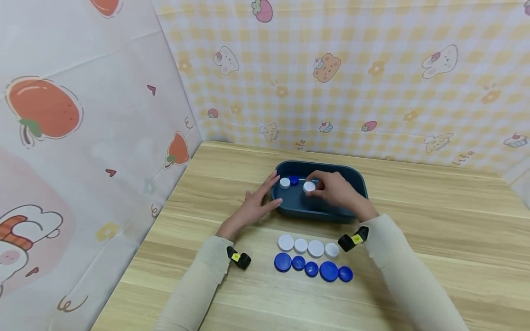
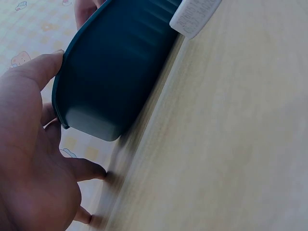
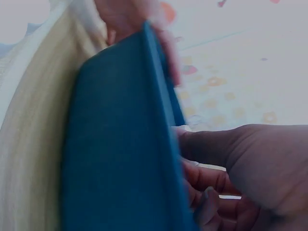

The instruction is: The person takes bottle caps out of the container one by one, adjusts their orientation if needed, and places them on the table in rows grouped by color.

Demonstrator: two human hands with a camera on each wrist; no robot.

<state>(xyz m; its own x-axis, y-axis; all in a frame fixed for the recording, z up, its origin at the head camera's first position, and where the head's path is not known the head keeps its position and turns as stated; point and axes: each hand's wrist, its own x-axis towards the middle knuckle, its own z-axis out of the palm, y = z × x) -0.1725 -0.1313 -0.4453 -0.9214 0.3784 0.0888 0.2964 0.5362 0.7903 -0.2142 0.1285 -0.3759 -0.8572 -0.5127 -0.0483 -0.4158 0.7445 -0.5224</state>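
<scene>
A dark teal plastic bin (image 1: 290, 212) stands on the wooden table. My left hand (image 1: 257, 206) steadies its left end, fingers spread along the rim and the thumb at the near-left corner; the left wrist view shows that thumb touching the rim. Inside the bin, my right hand (image 1: 334, 189) pinches a white bottle cap (image 1: 308, 186) between thumb and finger. Another white cap (image 1: 284, 183) and a blue cap (image 1: 293, 180) lie side by side at the bin's left. In the right wrist view the bin wall (image 3: 115, 134) mostly hides the pinched cap.
In front of the bin lies a row of several white caps (image 1: 316, 248), and nearer to me a row of several blue caps (image 1: 329, 271), large and small. Patterned cloth (image 1: 331, 101) hangs behind the table and at its left.
</scene>
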